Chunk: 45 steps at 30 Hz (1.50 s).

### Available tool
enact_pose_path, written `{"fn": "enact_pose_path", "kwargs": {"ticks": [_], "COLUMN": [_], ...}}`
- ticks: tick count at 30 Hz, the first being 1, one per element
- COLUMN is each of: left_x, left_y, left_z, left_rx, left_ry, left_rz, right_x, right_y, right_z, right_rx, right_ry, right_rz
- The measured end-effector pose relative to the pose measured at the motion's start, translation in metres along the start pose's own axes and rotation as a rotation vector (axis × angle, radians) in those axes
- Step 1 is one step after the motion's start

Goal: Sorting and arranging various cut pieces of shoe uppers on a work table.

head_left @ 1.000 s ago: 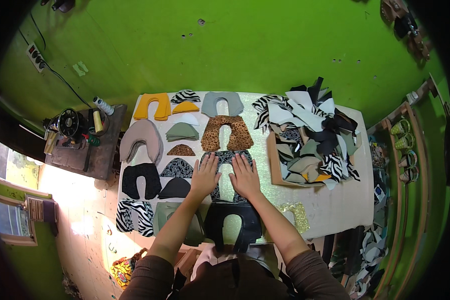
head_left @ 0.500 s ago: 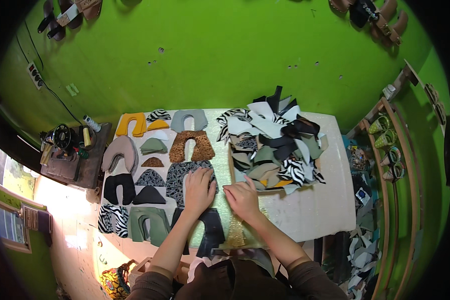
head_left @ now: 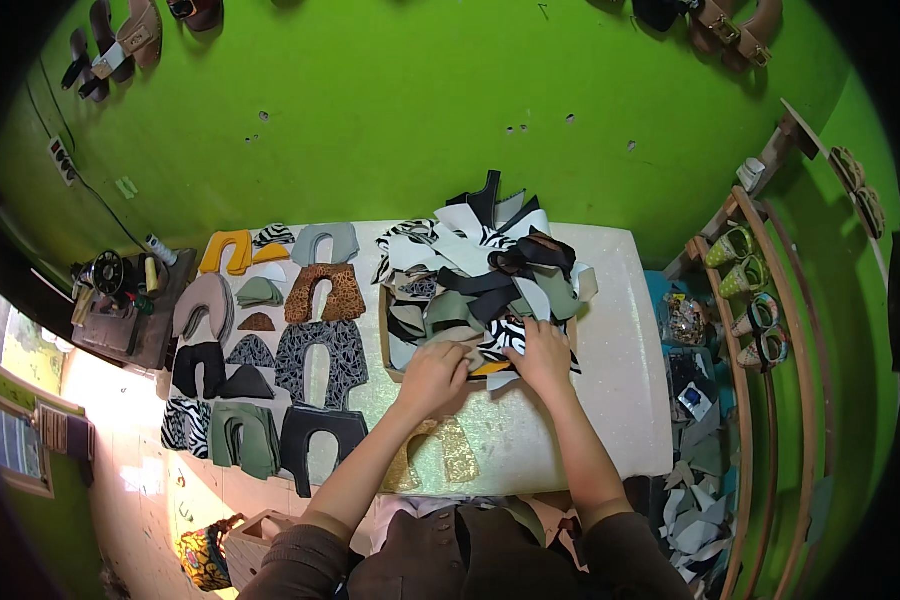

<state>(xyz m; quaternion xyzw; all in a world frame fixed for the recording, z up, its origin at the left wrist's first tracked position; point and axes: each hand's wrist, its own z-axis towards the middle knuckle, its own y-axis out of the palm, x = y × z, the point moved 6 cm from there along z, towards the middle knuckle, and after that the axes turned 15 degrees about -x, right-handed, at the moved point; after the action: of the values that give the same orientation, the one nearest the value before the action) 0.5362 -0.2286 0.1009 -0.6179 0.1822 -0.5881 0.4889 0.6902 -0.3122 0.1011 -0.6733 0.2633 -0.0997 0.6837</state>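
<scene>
Evidently at the open cardboard box, heaped above its rim with offcuts: left hand at its seven o'clock, right hand near four, by zebra-print scrap. Fingers bent; whether either grips, cannot tell. Best lift pieces singly, lest the heap slide onto the bench. Glittery gold U-shaped piece lies between six and seven.

Stripes, spots and glitter

My zebra-striped scrap is black and white. I see a yellow-orange arch, a brown-and-black leopard-print arch, a black-and-grey patterned arch and a glittery gold arch. My sleeves are dark brown; the wall is green.
</scene>
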Motion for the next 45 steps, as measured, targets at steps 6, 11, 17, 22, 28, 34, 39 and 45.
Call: {"fn": "enact_pose_path", "kwargs": {"ticks": [6, 11, 17, 22, 28, 34, 39, 45], "left_x": [0.011, -0.007, -0.008, -0.025, -0.048, -0.034, -0.041, -0.028], "left_y": [0.007, 0.000, -0.002, -0.010, -0.002, 0.009, 0.019, 0.034], "left_z": [-0.007, -0.017, -0.017, -0.037, -0.054, -0.059, -0.061, -0.055], "left_rx": [-0.060, 0.114, -0.001, 0.140, 0.205, 0.269, 0.307, 0.264], "left_ry": [-0.124, -0.178, -0.230, -0.325, -0.403, -0.430, -0.425, -0.417], "left_rz": [-0.246, -0.551, -0.922, -0.983, -1.213, -1.574, -1.566, -1.610], "right_x": [0.011, -0.015, -0.040, -0.016, -0.019, -0.031, -0.013, -0.025], "right_y": [-0.007, -0.032, -0.039, -0.020, 0.015, -0.013, -0.015, 0.039], "right_z": [-0.003, -0.007, -0.005, 0.019, 0.021, 0.009, -0.003, -0.011], "right_rx": [-0.026, -0.201, -0.302, -0.295, -0.293, -0.226, -0.108, -0.016], "right_ry": [-0.109, -0.402, -0.706, -0.445, -0.459, -0.470, -0.222, -0.183], "right_rz": [0.301, 0.593, 0.622, 0.383, 0.013, 0.109, 0.992, 1.448]}}
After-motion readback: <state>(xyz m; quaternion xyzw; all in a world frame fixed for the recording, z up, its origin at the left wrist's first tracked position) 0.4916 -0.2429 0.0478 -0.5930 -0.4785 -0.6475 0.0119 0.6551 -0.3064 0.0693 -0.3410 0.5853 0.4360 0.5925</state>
